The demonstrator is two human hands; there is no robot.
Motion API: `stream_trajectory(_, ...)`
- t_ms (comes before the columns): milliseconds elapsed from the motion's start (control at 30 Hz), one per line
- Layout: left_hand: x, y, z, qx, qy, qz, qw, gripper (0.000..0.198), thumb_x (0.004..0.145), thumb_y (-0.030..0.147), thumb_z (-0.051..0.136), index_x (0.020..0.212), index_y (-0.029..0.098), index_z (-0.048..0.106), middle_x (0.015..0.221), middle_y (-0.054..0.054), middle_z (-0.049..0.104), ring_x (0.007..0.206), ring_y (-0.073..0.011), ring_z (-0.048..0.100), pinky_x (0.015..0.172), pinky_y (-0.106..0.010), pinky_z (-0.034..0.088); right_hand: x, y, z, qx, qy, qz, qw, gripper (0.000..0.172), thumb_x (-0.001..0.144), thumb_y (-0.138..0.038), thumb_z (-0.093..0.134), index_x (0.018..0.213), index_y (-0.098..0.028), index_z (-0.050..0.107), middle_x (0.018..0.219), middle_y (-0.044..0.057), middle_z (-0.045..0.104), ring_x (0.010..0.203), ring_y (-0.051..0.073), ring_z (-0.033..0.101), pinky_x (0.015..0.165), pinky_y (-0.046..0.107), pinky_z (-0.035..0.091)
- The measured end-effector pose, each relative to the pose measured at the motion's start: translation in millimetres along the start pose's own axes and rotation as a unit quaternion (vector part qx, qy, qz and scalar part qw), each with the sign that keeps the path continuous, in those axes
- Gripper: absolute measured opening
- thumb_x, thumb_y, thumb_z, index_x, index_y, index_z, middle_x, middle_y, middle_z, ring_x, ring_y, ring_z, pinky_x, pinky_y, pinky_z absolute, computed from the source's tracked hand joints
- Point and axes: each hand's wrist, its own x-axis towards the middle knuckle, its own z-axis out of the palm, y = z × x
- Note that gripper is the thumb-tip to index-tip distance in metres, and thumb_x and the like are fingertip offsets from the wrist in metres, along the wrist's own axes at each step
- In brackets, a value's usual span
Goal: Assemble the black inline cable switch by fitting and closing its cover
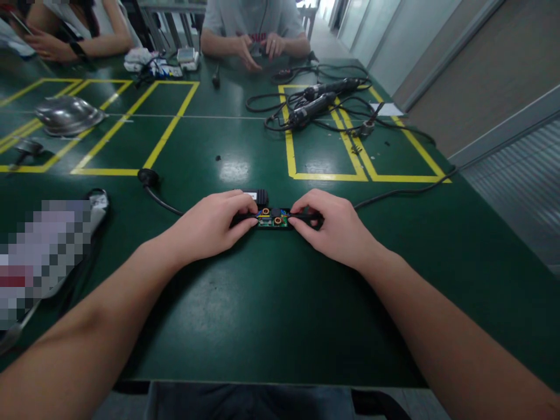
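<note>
A small circuit board point(272, 217) with copper coils lies in a black open casing at the middle of the green table. My left hand point(214, 224) pinches a black cable at the casing's left end. At its right end, my right hand point(330, 224) has thumb and fingers closed on another black cable. Just behind the board sits a ribbed black casing piece point(261, 197) with a white label, partly covered by my left fingers. From the left cable a black plug point(149, 177) trails out onto the table; the right cable point(402, 191) runs off toward the table's right edge.
Black tools with cables point(312, 108) lie in yellow-taped zones at the back right. A metal bowl-like piece point(67, 115) stands at the back left. A pixelated object point(48, 256) lies near my left arm. Across the table, a person's hands point(262, 49) hold a small part.
</note>
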Motion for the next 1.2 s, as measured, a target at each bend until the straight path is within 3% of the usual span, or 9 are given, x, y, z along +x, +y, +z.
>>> stream_trajectory(167,0,-2,0.4,-0.020,0.014,0.000,1.000,0.022,0.106,0.037,0.063,0.110,0.021,0.077,0.096,-0.005,0.079,0.082,-0.0217,0.072,0.079,-0.035,0.056,0,-2,-3,0.007,-0.011,0.006,1.000,0.003,0.099,-0.021,0.072,0.098,-0.024,0.074,0.100,0.007,0.080,0.080,0.023,0.069,0.070,0.038,0.057)
stream_trajectory(333,0,-2,-4.5,-0.035,0.021,0.004,0.999,0.020,0.104,0.034,0.062,0.103,0.020,0.076,0.088,-0.003,0.077,0.073,-0.0188,0.068,0.074,-0.033,0.053,1,1,-11,0.019,-0.022,0.006,1.000,0.015,0.093,-0.014,0.067,0.100,-0.024,0.076,0.097,0.006,0.081,0.080,0.023,0.072,0.074,0.039,0.059)
stream_trajectory(833,2,-13,-5.7,-0.028,0.007,0.025,0.999,0.024,0.108,0.028,0.064,0.101,0.022,0.085,0.105,-0.008,0.080,0.090,-0.0228,0.075,0.083,-0.037,0.056,1,14,-15,0.042,-0.045,0.021,0.998,0.013,0.094,-0.019,0.071,0.094,-0.026,0.083,0.102,0.008,0.086,0.092,0.028,0.080,0.085,0.046,0.065)
stream_trajectory(900,2,-11,-3.9,-0.001,0.023,0.030,0.999,0.023,0.106,0.029,0.066,0.098,0.022,0.086,0.107,-0.009,0.078,0.097,-0.0257,0.073,0.089,-0.041,0.058,2,14,-14,0.050,-0.040,0.018,0.998,0.013,0.094,-0.018,0.071,0.094,-0.025,0.082,0.102,0.008,0.086,0.092,0.028,0.080,0.086,0.046,0.065)
stream_trajectory(1000,1,-8,3.0,0.047,0.091,0.041,0.994,0.021,0.100,0.030,0.069,0.091,0.021,0.085,0.112,-0.013,0.073,0.110,-0.0314,0.067,0.098,-0.049,0.058,2,12,-10,0.049,-0.030,0.014,0.998,0.014,0.092,-0.016,0.070,0.094,-0.025,0.080,0.101,0.007,0.085,0.092,0.028,0.079,0.087,0.046,0.065)
stream_trajectory(1067,2,-8,9.3,0.050,0.126,0.033,0.990,0.023,0.100,0.030,0.067,0.096,0.020,0.086,0.116,-0.015,0.071,0.113,-0.0330,0.065,0.102,-0.053,0.058,2,10,-7,0.042,-0.028,0.015,0.999,0.014,0.090,-0.015,0.071,0.093,-0.026,0.078,0.099,0.006,0.085,0.092,0.028,0.079,0.087,0.046,0.064)
stream_trajectory(1200,6,-20,16.2,0.019,0.140,-0.040,0.989,0.037,0.106,0.034,0.062,0.134,0.022,0.084,0.140,-0.015,0.075,0.132,-0.0353,0.066,0.120,-0.060,0.053,1,7,-2,0.019,-0.021,0.022,0.999,0.014,0.090,-0.015,0.070,0.094,-0.026,0.077,0.098,0.006,0.083,0.092,0.029,0.077,0.085,0.045,0.062)
